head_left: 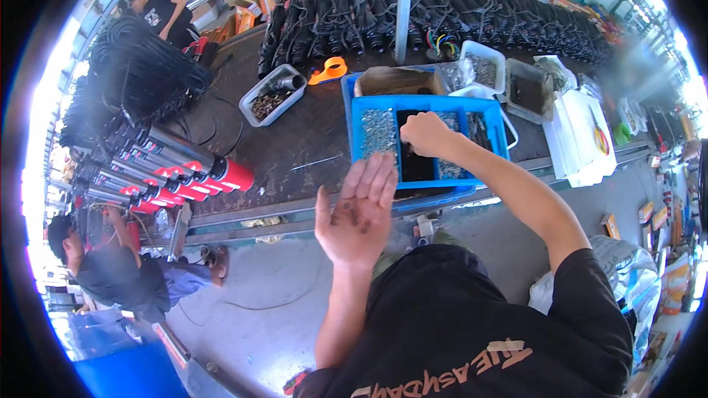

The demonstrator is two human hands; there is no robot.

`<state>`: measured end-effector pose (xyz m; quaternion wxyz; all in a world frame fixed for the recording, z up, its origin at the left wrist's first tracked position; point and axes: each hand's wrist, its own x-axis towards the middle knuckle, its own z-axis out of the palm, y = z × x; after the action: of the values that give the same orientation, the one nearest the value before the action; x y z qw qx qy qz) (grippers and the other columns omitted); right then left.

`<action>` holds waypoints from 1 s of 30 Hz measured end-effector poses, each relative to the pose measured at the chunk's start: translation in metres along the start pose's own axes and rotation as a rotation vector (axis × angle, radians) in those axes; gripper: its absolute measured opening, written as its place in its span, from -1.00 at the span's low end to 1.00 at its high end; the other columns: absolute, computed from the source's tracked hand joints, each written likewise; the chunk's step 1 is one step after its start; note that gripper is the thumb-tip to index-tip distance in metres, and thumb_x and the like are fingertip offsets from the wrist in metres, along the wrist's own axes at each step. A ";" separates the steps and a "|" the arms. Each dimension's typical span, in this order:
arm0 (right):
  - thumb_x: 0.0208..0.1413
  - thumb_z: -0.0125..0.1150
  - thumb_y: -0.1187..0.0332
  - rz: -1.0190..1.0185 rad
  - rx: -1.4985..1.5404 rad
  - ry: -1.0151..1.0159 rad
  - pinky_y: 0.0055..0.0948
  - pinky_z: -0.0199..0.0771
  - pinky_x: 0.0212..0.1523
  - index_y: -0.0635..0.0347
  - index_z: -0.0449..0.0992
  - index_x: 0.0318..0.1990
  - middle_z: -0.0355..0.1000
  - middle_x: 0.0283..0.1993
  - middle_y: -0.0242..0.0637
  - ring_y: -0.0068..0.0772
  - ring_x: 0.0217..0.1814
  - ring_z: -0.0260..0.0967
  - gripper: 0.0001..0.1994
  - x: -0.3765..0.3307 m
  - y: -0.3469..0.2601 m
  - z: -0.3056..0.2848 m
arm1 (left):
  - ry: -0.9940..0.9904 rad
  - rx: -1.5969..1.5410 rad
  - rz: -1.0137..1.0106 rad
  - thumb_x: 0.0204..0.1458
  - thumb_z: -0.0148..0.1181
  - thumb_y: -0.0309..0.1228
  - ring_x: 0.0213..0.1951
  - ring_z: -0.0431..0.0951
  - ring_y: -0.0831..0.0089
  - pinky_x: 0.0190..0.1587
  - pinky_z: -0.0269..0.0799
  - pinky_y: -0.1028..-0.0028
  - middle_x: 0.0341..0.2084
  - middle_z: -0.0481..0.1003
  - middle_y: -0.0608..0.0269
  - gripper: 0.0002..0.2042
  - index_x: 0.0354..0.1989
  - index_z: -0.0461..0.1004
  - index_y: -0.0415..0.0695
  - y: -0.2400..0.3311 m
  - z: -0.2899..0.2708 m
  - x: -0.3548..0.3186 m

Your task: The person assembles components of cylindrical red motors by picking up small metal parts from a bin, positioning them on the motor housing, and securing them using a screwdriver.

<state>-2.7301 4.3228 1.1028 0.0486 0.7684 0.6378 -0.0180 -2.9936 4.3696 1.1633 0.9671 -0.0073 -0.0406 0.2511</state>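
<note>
My left hand (355, 217) is turned palm up in front of the blue divided bin (424, 102), its fingers stretched out. Several small dark pieces (349, 215) lie loose on the palm; their kind is too small to tell. My right hand (428, 134) is closed, fingertips down, over the bin's middle compartment with dark contents (418, 168). Whatever the right fingers pinch is hidden. Small silvery hardware (378, 133) fills the bin's left compartment, and more lies in the one right of the middle.
A white tub (254, 112) of small brown parts and an orange tape dispenser (329, 71) stand left of the bin. Bundled black cables (332, 22) line the back. Red-ended cylinders (234, 175) lie at left. A person (122, 273) sits low left; another (166, 15) is far left.
</note>
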 end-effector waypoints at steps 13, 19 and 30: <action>-0.06 0.37 0.38 0.128 0.384 0.177 -0.02 0.62 -0.16 0.11 0.74 -0.31 0.62 -0.34 -0.05 0.10 -0.26 0.59 -0.86 -0.036 0.021 -0.010 | 0.142 -0.067 -0.123 0.42 -0.21 -0.01 0.54 0.02 -0.19 0.61 -0.16 -0.03 0.45 0.18 -0.32 -0.33 0.32 0.32 -0.48 0.007 -0.030 0.004; 0.08 0.41 0.35 0.236 0.605 0.481 -0.18 0.60 -0.24 0.22 0.71 -0.29 0.62 -0.40 -0.11 -0.04 -0.34 0.60 -0.87 -0.076 0.023 -0.042 | 0.225 0.064 -0.178 0.43 -0.19 -0.06 0.53 0.05 -0.19 0.60 -0.08 -0.05 0.45 0.19 -0.29 -0.38 0.29 0.33 -0.47 -0.030 -0.027 0.007; 0.08 0.35 0.47 0.653 0.791 0.796 -0.24 0.63 -0.25 0.25 0.67 -0.24 0.61 -0.32 -0.09 -0.07 -0.35 0.62 -0.90 -0.426 0.055 -0.046 | 0.394 0.407 -0.548 0.38 -0.04 -0.40 0.36 0.37 -0.18 0.49 0.26 -0.03 0.20 0.46 -0.30 -0.64 0.15 0.40 -0.50 -0.310 -0.076 -0.011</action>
<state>-2.7571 3.9003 1.1892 -0.4750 0.8307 0.2860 0.0503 -2.8466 4.0941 1.0974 0.9693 0.1475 0.1958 -0.0197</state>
